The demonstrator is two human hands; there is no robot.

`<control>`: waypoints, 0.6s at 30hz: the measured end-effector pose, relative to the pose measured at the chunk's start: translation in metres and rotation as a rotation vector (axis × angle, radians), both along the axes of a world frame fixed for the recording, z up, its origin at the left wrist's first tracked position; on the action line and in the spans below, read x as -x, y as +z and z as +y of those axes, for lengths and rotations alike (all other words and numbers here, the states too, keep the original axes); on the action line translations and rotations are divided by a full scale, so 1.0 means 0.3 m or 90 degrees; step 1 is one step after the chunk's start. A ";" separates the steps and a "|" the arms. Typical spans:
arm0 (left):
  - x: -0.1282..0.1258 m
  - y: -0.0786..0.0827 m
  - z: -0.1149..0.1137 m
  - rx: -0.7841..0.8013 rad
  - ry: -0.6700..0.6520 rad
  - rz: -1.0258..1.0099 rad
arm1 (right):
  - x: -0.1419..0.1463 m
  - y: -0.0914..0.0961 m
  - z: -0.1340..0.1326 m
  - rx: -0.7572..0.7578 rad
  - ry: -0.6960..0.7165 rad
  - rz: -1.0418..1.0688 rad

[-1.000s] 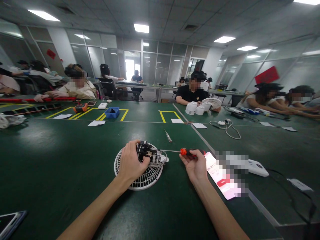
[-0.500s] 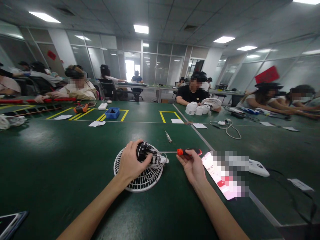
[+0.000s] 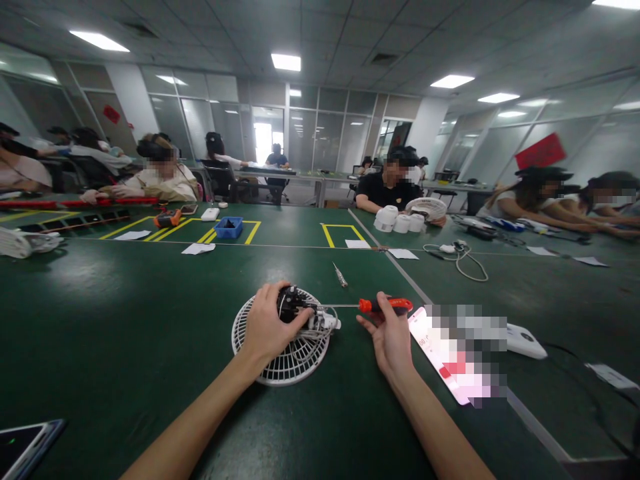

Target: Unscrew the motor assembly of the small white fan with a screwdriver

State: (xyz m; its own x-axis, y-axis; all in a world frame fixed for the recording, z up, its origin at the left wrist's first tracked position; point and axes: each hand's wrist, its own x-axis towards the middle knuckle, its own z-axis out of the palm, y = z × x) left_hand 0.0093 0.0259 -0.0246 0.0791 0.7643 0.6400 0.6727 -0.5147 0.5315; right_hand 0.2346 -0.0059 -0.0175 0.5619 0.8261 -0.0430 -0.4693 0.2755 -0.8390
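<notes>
A white round fan grille (image 3: 290,357) lies flat on the green table (image 3: 125,313). My left hand (image 3: 267,327) is closed around the black motor unit (image 3: 295,303) with white wires that sits on the grille. My right hand (image 3: 390,333) holds a screwdriver (image 3: 385,305) with an orange and black handle. Its thin shaft runs level to the left and its tip reaches the motor unit.
A phone with a lit screen (image 3: 450,357) lies just right of my right hand, a white device (image 3: 525,340) beyond it. A small loose screwdriver (image 3: 341,275) lies farther back. Another phone (image 3: 25,443) sits at the near left edge. Other people work at the far tables.
The screwdriver tip has stayed at the motor unit while my right hand shifted slightly along the handle. The view has moved a little; my left hand keeps its grip.
</notes>
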 end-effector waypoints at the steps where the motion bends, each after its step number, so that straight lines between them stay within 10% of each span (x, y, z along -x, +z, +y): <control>1: -0.001 -0.002 0.000 0.000 0.005 0.001 | -0.002 -0.002 -0.001 -0.020 -0.005 0.014; 18: -0.007 -0.011 -0.001 -0.031 0.003 -0.029 | 0.004 0.002 -0.003 0.020 0.020 0.007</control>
